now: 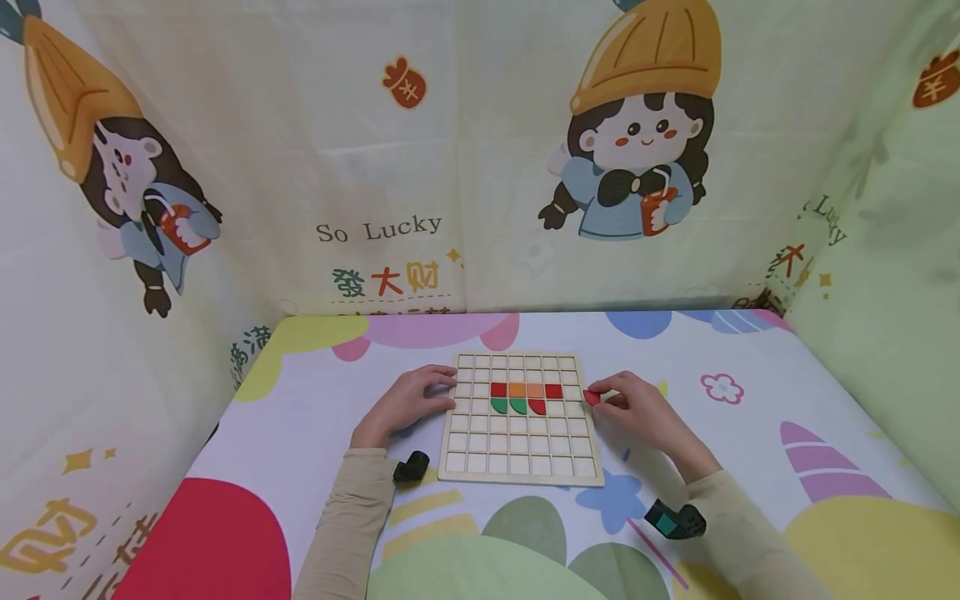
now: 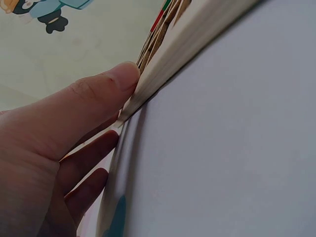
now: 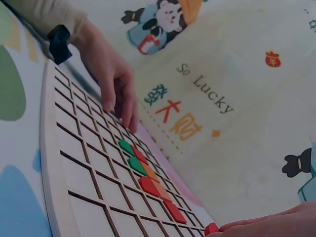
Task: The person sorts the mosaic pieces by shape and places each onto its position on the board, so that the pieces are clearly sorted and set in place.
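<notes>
A wooden grid board (image 1: 521, 479) lies on the table. Across one row sit a red square (image 1: 498, 390), two orange squares (image 1: 526, 390) and another red square (image 1: 553, 391). Just below them are two green quarter-round tiles (image 1: 508, 406) and a red quarter-round tile (image 1: 537, 407). My left hand (image 1: 405, 402) rests at the board's left edge; its thumb (image 2: 126, 76) touches the rim in the left wrist view, with the other fingers loosely spread. Beside the right edge, my right hand (image 1: 637, 408) pinches a red tile (image 1: 592, 398), whose shape is partly hidden by the fingers.
A patterned cloth (image 1: 330, 517) covers the table. Printed curtains (image 1: 495, 167) hang behind it and along both sides. Each wrist carries a small black camera, one on the left (image 1: 411, 467) and one on the right (image 1: 677, 520).
</notes>
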### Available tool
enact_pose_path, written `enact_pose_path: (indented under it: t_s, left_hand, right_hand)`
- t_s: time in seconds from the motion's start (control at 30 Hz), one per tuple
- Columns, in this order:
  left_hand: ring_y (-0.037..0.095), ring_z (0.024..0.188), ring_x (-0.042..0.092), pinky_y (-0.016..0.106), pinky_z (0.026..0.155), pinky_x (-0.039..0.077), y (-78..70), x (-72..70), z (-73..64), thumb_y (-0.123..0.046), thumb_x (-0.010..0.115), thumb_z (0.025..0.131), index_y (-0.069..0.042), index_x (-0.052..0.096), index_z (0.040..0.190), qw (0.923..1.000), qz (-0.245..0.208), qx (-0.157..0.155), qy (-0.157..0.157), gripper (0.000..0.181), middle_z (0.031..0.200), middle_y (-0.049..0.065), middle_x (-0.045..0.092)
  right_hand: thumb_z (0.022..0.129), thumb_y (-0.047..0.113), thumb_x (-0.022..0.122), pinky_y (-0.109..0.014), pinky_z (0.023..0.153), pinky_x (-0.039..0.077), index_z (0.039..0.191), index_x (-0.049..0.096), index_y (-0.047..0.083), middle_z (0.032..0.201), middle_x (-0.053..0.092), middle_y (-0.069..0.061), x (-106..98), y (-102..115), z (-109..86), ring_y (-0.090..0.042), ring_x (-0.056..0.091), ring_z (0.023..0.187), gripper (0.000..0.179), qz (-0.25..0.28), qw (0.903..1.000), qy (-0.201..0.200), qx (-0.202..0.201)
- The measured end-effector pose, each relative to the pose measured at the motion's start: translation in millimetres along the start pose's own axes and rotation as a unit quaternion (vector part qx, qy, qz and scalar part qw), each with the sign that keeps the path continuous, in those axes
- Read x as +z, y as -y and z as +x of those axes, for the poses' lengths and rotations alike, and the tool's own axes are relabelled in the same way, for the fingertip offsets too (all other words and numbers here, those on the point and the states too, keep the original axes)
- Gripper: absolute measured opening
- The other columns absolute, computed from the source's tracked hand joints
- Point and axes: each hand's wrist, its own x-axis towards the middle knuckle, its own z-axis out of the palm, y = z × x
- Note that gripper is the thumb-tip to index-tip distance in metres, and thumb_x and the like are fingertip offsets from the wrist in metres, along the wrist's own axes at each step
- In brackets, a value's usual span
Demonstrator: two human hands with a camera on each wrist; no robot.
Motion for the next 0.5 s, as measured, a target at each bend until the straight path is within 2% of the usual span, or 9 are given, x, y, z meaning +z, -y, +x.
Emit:
enact_pose_path:
  t_s: [0.23, 0.5]
  left_hand:
    - [0.025, 0.132, 0.047, 0.041, 0.112, 0.037, -0.1, 0.2, 0.1, -0.021, 0.076, 0.086, -0.005, 0.069, 0.120, 1.0000, 0.001, 0.000, 0.000, 0.038, 0.136, 0.004, 0.058]
    - [0.025, 0.132, 0.047, 0.041, 0.112, 0.036, 0.5, 0.2, 0.8, -0.022, 0.076, 0.087, -0.005, 0.069, 0.121, 1.0000, 0.003, 0.001, 0.001, 0.039, 0.137, 0.004, 0.057]
  right_hand:
    - [0.088, 0.016, 0.074, -0.036, 0.079, 0.058, 0.114, 0.070, 0.007, 0.109, 0.061, -0.010, 11, 8, 6.0, -0.020, 0.066, 0.087, 0.028, 0.005, 0.9999, 0.010, 0.013]
    - [0.088, 0.015, 0.074, -0.033, 0.076, 0.057, 0.112, 0.070, 0.007, 0.107, 0.062, -0.010, 15, 15, 11.3, -0.018, 0.065, 0.084, 0.026, 0.001, 1.0000, 0.008, 0.000]
